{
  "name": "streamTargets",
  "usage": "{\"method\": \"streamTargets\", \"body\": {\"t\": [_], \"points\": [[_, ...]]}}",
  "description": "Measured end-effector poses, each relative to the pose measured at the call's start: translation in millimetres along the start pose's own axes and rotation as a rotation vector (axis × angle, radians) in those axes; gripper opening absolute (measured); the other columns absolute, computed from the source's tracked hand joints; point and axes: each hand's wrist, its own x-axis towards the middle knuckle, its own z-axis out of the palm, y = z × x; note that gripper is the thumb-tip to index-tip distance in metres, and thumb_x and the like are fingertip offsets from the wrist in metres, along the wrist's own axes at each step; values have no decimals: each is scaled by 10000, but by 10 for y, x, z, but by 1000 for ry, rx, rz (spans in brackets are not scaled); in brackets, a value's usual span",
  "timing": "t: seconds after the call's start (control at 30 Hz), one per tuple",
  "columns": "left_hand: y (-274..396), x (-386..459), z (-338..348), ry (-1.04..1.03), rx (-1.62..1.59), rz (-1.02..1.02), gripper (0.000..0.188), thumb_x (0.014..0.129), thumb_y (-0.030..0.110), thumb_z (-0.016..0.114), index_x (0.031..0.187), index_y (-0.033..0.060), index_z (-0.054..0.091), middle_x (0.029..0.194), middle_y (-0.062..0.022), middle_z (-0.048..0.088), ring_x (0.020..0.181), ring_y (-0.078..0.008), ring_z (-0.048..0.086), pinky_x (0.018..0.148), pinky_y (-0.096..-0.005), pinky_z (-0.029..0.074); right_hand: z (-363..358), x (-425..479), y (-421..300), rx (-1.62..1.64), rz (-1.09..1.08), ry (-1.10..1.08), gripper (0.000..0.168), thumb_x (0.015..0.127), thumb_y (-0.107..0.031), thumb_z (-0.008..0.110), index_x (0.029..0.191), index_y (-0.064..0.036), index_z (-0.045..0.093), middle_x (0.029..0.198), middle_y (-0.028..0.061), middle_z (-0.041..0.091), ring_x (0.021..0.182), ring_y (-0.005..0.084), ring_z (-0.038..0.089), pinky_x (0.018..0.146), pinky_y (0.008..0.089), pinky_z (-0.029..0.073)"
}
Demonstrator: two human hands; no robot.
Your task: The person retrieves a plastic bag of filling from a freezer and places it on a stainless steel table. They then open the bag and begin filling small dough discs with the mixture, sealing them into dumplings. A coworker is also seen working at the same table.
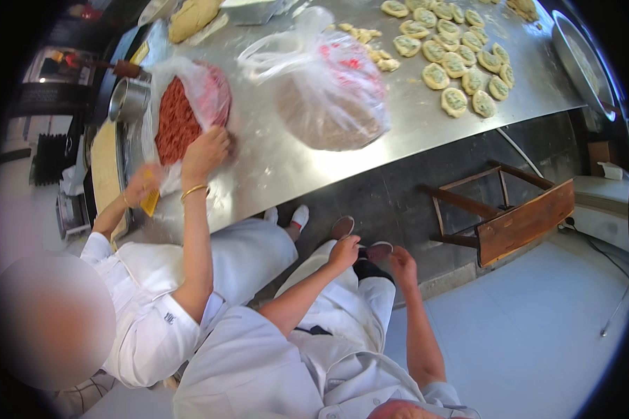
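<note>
My left hand (pixel 344 251) is held in front of my white apron, fingers curled together. My right hand (pixel 403 267) hangs at the apron's right side with its fingers bent. Whether either hand pinches the cloth cannot be seen. Both are apart from the steel table (pixel 251 173). On it sits a tied plastic bag (pixel 333 99) with brownish contents, nearest before me. Farther right lie many small dough rounds with green-flecked filling (pixel 453 65). A co-worker at my left has one hand at an open plastic bag of red minced filling (pixel 178 123) and a yellow scraper (pixel 149 196) at the other.
A wooden stool (pixel 524 222) lies tipped over on the dark floor, right of my feet. A large metal bowl (pixel 582 65) stands at the table's right end. Small dough pieces (pixel 382 57) and a dough lump (pixel 191 20) lie farther back. A metal pot (pixel 129 99) is at left.
</note>
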Motion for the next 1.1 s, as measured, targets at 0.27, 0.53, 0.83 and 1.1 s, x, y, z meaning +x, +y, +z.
{"method": "streamTargets", "body": {"t": [0.27, 0.53, 0.83, 1.1], "points": [[696, 112, 168, -198, -79, -110, 228, 902, 153, 556, 1039, 40, 699, 1062, -183, 706, 1042, -363, 657, 896, -438, 522, -932, -1118, 624, 97, 454, 33, 226, 905, -90, 667, 1103, 18, 664, 822, 52, 666, 674, 119, 628, 580, 258, 494], [1624, 364, -121, -33, -215, -55, 198, 905, 148, 602, 1036, 29, 692, 986, -196, 707, 926, -370, 681, 809, -425, 539, -1377, -647, 336, -128, 191, 18, 274, 939, -123, 659, 1160, 39, 654, 910, 69, 695, 742, 126, 642, 648, 268, 510], [2600, 401, 42, -99, -142, 86, 236, 916, 127, 633, 1117, 13, 681, 973, -153, 716, 881, -247, 696, 803, -341, 542, -2165, -17, -887, 72, -68, 129, 261, 954, -114, 652, 1175, 25, 655, 1030, 63, 703, 932, 141, 654, 836, 302, 527], [3143, 663, 562, -212, -176, 158, 219, 919, 106, 615, 1103, 3, 673, 1043, -181, 697, 928, -311, 688, 836, -376, 541, -3096, 805, -1440, -562, -473, 568, 272, 883, -152, 680, 1122, -24, 671, 1203, 166, 631, 1136, 373, 584, 973, 444, 481]]}}
